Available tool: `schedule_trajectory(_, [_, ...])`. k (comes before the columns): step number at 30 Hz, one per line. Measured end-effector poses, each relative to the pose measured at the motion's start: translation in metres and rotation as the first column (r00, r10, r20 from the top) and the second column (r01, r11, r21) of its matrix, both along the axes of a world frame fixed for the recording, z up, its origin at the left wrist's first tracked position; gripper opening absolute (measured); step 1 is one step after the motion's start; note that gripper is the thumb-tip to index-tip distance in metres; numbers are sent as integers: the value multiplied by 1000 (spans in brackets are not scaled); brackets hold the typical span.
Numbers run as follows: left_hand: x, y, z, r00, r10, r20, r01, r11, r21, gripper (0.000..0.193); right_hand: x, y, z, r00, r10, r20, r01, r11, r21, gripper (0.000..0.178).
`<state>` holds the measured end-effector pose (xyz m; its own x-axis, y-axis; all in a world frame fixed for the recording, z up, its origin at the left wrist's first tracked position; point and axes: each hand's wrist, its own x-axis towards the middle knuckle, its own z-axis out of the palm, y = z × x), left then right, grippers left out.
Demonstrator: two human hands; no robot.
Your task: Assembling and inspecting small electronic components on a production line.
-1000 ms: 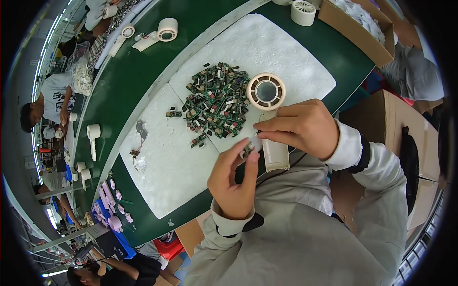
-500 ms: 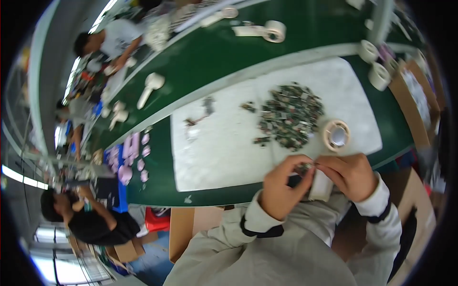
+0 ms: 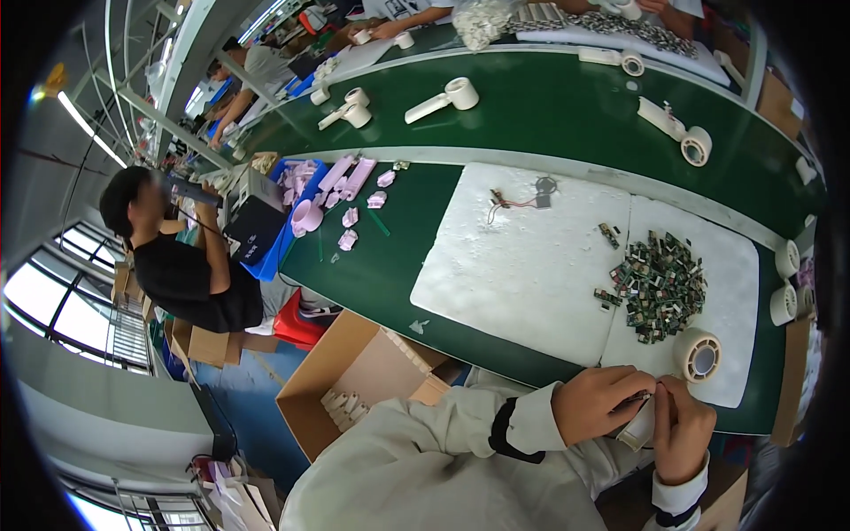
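Down near the front edge of the white foam mat [image 3: 522,265], both hands together, fingertips meeting over one small part [image 3: 639,400]. Left hand [image 3: 602,405] curled around that small dark part, pinching it between thumb and fingers; right hand [image 3: 682,429] pressed against it from the other side, fingers closed on a whitish piece [image 3: 639,425] wedged between the two hands. Too small and too covered to tell exactly what the part is. White sleeves [image 3: 443,442] on both forearms, with a black band [image 3: 505,429] just behind the left wrist.

Just beyond the hands, on the mat's near right corner, a roll of tape [image 3: 699,354] lying flat. Farther back on the mat, a heap of small dark and green parts [image 3: 660,288], a few strays just to its left. Toward the mat's far side, a small wired piece [image 3: 518,199] lying apart from the heap. Under the mat, a green table [image 3: 531,115]. Left of the mat, pink plastic pieces [image 3: 341,190] scattered on the green surface. Beyond the mat, white tape dispensers [image 3: 443,97] with more rolls. Below the mat's left corner, an open cardboard box [image 3: 354,376]. Well left of the mat, a person in a black shirt [image 3: 190,279] seated.
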<state>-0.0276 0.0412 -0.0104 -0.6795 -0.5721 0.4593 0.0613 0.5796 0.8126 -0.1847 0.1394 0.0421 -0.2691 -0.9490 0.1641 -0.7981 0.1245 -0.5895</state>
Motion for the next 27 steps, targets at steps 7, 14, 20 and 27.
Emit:
schedule_trajectory(7, [-7,-1,-3,998,55,-19,-53,995,81,26,2,-3,-10,987,-20,-158,4,995,-101,12])
schedule_trajectory(14, [-7,-1,-3,997,71,-20,-66,981,181,25,-2,2,-16,985,-7,-173,-21,986,-164,17])
schedule_trajectory(20, [-10,-16,-10,999,-48,27,40,975,220,25,-3,-2,-28,966,24,-256,-91,963,-254,15])
schedule_trajectory(27, [-10,-20,-5,995,-54,-90,81,940,331,24,-16,-1,-40,981,18,-192,-59,977,-207,9])
